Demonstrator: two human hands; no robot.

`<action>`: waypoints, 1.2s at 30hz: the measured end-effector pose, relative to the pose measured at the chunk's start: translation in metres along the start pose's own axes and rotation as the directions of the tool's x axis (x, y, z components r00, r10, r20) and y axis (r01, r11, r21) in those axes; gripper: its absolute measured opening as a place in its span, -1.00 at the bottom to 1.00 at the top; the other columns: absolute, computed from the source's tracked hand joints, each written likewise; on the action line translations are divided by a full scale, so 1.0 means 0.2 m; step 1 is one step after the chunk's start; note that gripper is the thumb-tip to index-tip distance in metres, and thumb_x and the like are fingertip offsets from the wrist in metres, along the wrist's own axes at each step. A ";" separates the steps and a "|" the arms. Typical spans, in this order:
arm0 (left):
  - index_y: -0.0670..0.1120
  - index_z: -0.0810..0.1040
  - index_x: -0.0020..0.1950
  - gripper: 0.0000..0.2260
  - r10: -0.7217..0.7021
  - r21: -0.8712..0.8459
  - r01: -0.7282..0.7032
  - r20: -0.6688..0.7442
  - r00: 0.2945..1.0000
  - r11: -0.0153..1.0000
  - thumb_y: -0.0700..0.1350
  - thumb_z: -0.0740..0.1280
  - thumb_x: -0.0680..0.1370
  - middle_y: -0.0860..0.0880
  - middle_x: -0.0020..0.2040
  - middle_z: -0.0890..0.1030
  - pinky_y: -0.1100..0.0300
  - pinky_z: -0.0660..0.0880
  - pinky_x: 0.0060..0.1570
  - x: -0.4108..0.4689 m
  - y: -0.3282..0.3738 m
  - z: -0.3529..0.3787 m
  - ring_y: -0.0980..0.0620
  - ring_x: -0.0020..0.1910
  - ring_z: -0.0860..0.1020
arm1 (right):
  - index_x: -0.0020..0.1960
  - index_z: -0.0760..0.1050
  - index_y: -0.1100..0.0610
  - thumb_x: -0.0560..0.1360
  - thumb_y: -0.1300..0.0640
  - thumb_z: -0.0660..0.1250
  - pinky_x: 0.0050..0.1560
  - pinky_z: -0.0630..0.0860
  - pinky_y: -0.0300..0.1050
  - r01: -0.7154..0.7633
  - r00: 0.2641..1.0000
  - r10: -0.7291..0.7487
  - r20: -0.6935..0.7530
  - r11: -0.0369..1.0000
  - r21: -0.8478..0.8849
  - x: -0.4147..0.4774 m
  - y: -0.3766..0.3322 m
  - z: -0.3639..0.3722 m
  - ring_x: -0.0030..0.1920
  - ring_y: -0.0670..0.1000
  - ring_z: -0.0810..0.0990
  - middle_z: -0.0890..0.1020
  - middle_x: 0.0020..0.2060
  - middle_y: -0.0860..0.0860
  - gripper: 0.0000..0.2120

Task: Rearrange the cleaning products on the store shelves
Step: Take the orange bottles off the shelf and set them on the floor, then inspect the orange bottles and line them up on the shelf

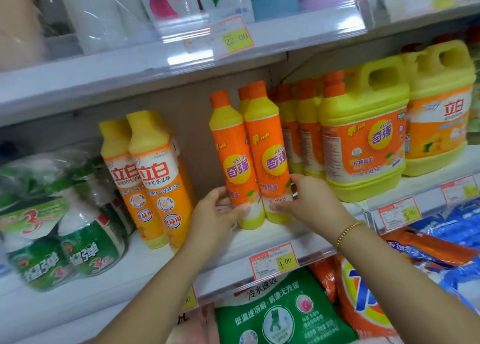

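Upright on the middle shelf (272, 236), touching side by side: left bottle (230, 159), right bottle (270, 151). Fingers of left hand (218, 211) and right hand (306, 201) curled round the bases. Likely stiff, slick plastic, liquid-heavy, tall and tippable — mid-body hold steadier.

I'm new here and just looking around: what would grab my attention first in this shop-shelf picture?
Two hands meet at the middle shelf: the left hand grips the left bottle and the right hand grips the right bottle, both orange with orange caps, standing side by side. Big yellow jugs fill the shelf to their right, and green wrapped packs sit at far left.
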State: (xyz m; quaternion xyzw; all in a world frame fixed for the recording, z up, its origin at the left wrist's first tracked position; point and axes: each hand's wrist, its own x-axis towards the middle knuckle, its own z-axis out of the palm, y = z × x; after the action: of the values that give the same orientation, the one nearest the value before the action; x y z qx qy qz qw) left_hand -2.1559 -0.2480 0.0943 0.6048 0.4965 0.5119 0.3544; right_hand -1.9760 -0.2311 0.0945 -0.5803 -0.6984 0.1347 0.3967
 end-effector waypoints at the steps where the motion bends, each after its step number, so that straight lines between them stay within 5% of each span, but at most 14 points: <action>1: -0.11 0.46 0.14 -0.69 -0.004 0.017 0.004 -0.020 1.000 1.000 -0.29 0.43 0.45 0.02 -0.09 0.61 0.42 0.50 -0.38 0.01 0.00 0.00 0.24 -0.30 0.63 | 0.16 0.53 0.12 0.35 0.00 0.52 -0.01 0.50 -0.11 -0.011 1.000 0.011 -0.009 1.000 -0.006 0.03 0.00 0.02 0.03 0.09 0.60 0.66 0.04 0.07 -0.57; 5: -0.10 0.45 0.09 -0.67 0.001 0.113 0.013 -0.116 0.993 0.993 -0.19 0.50 0.42 -0.02 -0.03 0.60 0.15 0.60 -0.13 0.08 -0.03 0.02 0.05 -0.09 0.62 | 0.22 0.44 0.15 0.43 -0.05 0.44 -0.02 0.45 -0.10 -0.032 0.999 0.031 -0.024 0.998 -0.062 0.11 -0.01 0.10 0.09 0.13 0.57 0.62 0.09 0.12 -0.54; 12: -0.14 0.44 0.08 -0.63 0.010 0.199 0.026 -0.181 0.984 0.980 -0.16 0.53 0.39 -0.05 -0.06 0.59 0.01 0.57 -0.02 0.17 -0.05 0.04 -0.04 -0.09 0.60 | 0.22 0.40 0.18 0.49 -0.02 0.35 0.00 0.43 -0.08 -0.031 0.999 0.030 -0.014 0.988 -0.148 0.12 0.01 0.13 0.13 0.17 0.54 0.60 0.11 0.15 -0.59; 19: -0.11 0.41 0.05 -0.63 0.002 0.212 0.043 -0.210 0.978 0.976 -0.14 0.54 0.39 0.10 -0.20 0.51 0.27 0.48 -0.25 0.18 -0.05 0.05 0.17 -0.25 0.51 | 0.20 0.41 0.17 0.46 -0.02 0.36 0.02 0.47 -0.02 -0.062 0.998 0.059 -0.027 0.991 -0.120 0.12 0.02 0.15 0.11 0.19 0.55 0.60 0.08 0.16 -0.60; 30: -0.15 0.44 0.19 -0.61 -0.041 0.292 0.100 -0.201 0.979 0.951 -0.10 0.48 0.45 -0.10 0.11 0.60 0.03 0.55 0.05 0.12 0.02 0.06 -0.04 -0.01 0.58 | 0.19 0.51 0.09 0.42 -0.06 0.43 -0.07 0.44 -0.11 -0.110 0.994 0.109 -0.023 0.992 -0.065 0.12 0.03 0.15 0.05 0.14 0.58 0.64 0.04 0.10 -0.59; 33: -0.10 0.49 0.18 -0.73 0.169 0.459 -0.061 -0.197 0.966 0.886 -0.11 0.42 0.51 0.02 0.02 0.58 0.30 0.52 -0.05 -0.06 0.11 0.01 0.15 -0.11 0.55 | 0.17 0.49 0.16 0.38 -0.07 0.47 -0.10 0.44 -0.10 -0.128 0.989 0.127 -0.077 0.992 -0.002 0.11 0.03 0.14 0.01 0.15 0.59 0.64 0.01 0.12 -0.53; 36: 0.00 0.46 0.08 -0.75 0.521 0.536 -0.297 -0.333 0.786 0.790 -0.17 0.44 0.47 0.05 0.04 0.49 0.34 0.47 -0.06 -0.28 0.23 -0.11 0.14 -0.04 0.50 | 0.15 0.46 0.20 0.45 0.00 0.43 -0.11 0.36 -0.12 -0.126 0.974 0.135 -0.182 0.990 0.057 0.07 0.02 0.12 0.02 0.17 0.56 0.60 0.00 0.15 -0.61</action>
State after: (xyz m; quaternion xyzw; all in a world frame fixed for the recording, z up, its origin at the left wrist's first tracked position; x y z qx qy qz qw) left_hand -2.1658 -0.3161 0.1265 0.6252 0.5240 0.5761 -0.0503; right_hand -1.9902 -0.2113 0.0820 -0.6259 -0.6155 0.1214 0.4634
